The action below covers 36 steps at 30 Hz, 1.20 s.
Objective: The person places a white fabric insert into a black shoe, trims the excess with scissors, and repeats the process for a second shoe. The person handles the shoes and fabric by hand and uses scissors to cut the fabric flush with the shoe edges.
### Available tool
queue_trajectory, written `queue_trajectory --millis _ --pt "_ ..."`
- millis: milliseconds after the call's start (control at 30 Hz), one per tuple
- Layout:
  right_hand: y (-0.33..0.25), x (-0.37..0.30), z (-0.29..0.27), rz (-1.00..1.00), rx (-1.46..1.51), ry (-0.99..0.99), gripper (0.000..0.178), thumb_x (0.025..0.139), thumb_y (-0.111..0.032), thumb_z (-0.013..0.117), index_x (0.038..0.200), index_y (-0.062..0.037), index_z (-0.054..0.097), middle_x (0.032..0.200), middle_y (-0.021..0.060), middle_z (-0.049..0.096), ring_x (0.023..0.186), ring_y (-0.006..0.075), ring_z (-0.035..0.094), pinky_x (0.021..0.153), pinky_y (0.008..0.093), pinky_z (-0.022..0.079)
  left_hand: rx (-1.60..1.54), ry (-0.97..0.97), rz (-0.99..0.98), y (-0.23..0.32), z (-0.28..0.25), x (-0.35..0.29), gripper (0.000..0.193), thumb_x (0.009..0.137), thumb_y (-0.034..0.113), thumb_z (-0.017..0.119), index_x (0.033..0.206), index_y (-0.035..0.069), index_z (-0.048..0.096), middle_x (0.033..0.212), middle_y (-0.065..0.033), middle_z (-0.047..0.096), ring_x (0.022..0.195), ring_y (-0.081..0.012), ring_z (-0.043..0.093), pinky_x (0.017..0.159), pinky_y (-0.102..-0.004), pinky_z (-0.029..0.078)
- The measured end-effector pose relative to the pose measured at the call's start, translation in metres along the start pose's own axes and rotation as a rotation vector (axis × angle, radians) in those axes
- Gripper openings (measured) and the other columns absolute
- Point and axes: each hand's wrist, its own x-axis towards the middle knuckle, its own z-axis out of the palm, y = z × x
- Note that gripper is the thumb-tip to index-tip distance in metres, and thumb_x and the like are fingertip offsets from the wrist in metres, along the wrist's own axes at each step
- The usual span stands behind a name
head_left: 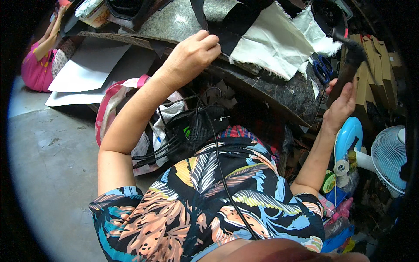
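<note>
My left hand (198, 53) is at the front edge of the worktable, its fingers pinched on a narrow black strip (199, 15) that runs up toward the far side. Beside those fingers lies a wider black piece of material (244, 21), next to a frayed white cloth (273, 41). Raised at the right of the table, my right hand (341, 105) is wrapped round the dark brown handle of a brush (345, 77). Its black, bristly-looking head is slightly blurred. Blue-handled scissors (323, 69) lie on the table just left of the brush.
A speckled stone slab (176, 22) lies on the worktable (279, 94). White sheets (89, 65) stick out at the left, near another person in pink (37, 72). Cardboard boxes (371, 74) and a fan (390, 159) stand right. A black cable (218, 161) crosses my lap.
</note>
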Motion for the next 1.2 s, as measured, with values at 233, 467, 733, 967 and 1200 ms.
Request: queue_trajectory --millis 233,467,733,967,1200 --pt "-0.022 -0.023 0.1 -0.322 -0.646 -0.454 0.036 0.098 -0.035 0.061 0.134 -0.0333 0.063 0.097 0.0076 0.074 0.075 0.0282 0.07 0.065 0.0358 0.055 -0.048 0.01 -0.004 0.007 0.004 0.001 0.021 0.076 0.005 0.061 0.097 0.003 0.062 0.102 -0.0093 0.06 0.092 -0.0271 0.061 0.08 -0.0349 0.054" --pt "-0.044 -0.01 0.074 -0.348 -0.215 -0.408 0.037 0.099 -0.024 0.065 0.135 -0.0201 0.065 0.107 0.0031 0.076 0.073 0.0101 0.066 0.063 0.0252 0.052 -0.064 0.02 -0.005 0.006 0.007 -0.002 0.02 0.076 0.004 0.06 0.096 0.003 0.061 0.101 -0.0096 0.06 0.093 -0.0273 0.061 0.081 -0.0351 0.054" --pt "-0.033 -0.018 0.095 -0.348 -0.578 -0.541 0.035 0.098 -0.041 0.061 0.131 -0.0312 0.066 0.112 0.0086 0.073 0.09 0.031 0.072 0.075 0.0348 0.057 -0.114 0.042 -0.026 0.006 0.011 -0.004 0.023 0.076 0.001 0.063 0.099 0.003 0.06 0.104 -0.0107 0.061 0.096 -0.0295 0.061 0.084 -0.0368 0.054" --pt "-0.043 -0.035 0.088 -0.297 -0.159 -0.462 0.042 0.103 -0.032 0.058 0.141 -0.0152 0.059 0.091 0.003 0.069 0.073 0.0072 0.061 0.064 0.0235 0.051 -0.111 0.048 -0.014 0.007 0.012 -0.006 0.023 0.074 0.0 0.066 0.095 0.003 0.058 0.098 -0.0112 0.059 0.094 -0.0289 0.06 0.085 -0.036 0.053" --pt "-0.013 -0.047 0.045 -0.048 -0.396 -0.577 0.035 0.094 -0.02 0.069 0.128 -0.0108 0.068 0.115 0.0112 0.073 0.098 0.0229 0.073 0.084 0.0317 0.055 0.101 0.076 -0.073 0.013 0.006 0.005 0.032 0.075 0.002 0.067 0.105 0.006 0.06 0.096 -0.0091 0.064 0.099 -0.0295 0.062 0.087 -0.0385 0.05"
